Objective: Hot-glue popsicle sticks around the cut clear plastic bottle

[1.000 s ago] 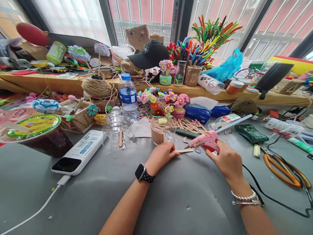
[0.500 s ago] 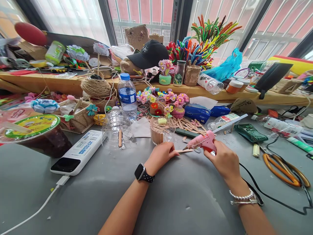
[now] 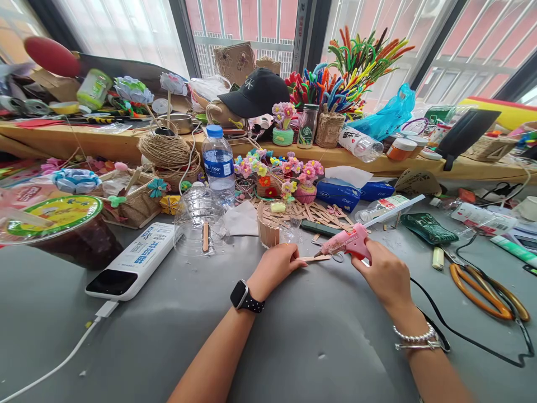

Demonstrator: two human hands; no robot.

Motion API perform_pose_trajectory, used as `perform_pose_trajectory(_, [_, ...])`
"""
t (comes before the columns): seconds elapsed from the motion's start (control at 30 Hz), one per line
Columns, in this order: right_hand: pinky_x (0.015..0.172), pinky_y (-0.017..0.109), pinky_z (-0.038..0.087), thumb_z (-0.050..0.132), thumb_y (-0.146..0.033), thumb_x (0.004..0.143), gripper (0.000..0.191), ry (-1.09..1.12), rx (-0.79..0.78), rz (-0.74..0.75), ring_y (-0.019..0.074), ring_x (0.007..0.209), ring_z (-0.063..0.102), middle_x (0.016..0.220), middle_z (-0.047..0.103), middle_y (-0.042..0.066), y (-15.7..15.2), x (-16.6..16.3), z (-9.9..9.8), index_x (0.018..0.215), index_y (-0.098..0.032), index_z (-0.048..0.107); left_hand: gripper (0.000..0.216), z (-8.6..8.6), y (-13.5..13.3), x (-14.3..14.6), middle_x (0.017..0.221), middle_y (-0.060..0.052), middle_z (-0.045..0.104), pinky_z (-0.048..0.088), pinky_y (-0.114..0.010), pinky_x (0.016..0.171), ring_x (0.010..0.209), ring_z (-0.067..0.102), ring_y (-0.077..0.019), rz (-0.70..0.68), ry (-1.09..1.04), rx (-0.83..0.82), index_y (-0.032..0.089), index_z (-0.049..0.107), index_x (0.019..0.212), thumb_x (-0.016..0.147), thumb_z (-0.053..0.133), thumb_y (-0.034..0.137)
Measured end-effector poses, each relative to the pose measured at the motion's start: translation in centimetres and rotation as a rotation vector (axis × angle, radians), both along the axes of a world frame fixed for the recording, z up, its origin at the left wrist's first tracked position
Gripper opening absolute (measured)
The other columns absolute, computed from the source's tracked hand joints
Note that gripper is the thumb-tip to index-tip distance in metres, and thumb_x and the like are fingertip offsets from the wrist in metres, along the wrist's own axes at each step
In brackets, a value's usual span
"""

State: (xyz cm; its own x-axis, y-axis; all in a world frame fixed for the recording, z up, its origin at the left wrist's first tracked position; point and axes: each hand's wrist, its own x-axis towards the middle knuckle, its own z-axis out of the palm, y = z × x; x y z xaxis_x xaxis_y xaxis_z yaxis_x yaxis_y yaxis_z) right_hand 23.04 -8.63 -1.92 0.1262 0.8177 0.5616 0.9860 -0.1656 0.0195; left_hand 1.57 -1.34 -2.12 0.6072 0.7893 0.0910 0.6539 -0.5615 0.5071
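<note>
Between the fingers of my left hand (image 3: 280, 265) is one end of a wooden craft stick (image 3: 314, 258), held low over the table. My right hand (image 3: 384, 274) is wrapped round the handle of a pink hot glue gun (image 3: 346, 242). The gun's nozzle points left and down and is at the stick, though I cannot tell if it touches. A long pale glue stick (image 3: 396, 209) juts from the gun's back. Just behind my left hand stands a curved piece of joined craft sticks (image 3: 267, 226), its lower part hidden.
Many loose craft sticks (image 3: 312, 211) lie behind my hands. On the left are a cut plastic bottle (image 3: 199, 224), a white power bank (image 3: 130, 263) and a lidded drink cup (image 3: 62, 229). Orange-handled scissors (image 3: 480, 291) and a black cord (image 3: 465, 338) lie on the right.
Almost nothing differs. Both hands, the craft stick and the glue gun keep their places; the view has shifted very slightly.
</note>
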Motion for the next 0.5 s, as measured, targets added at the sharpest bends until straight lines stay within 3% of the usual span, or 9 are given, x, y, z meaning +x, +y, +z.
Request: perform_pose_trajectory(0.5, [0.046, 0.023, 0.027, 0.044, -0.034, 0.074, 0.019, -0.006, 0.001, 0.019, 0.0137, 0.055, 0.050, 0.063, 0.056, 0.001, -0.11, 0.13, 0.09, 0.078, -0.017, 0.053, 0.024, -0.10, 0.05, -0.03, 0.069, -0.001, 0.058, 0.031, -0.022, 0.053, 0.063, 0.051, -0.0140, -0.001, 0.028, 0.013, 0.017, 0.053, 0.072, 0.073, 0.052, 0.041])
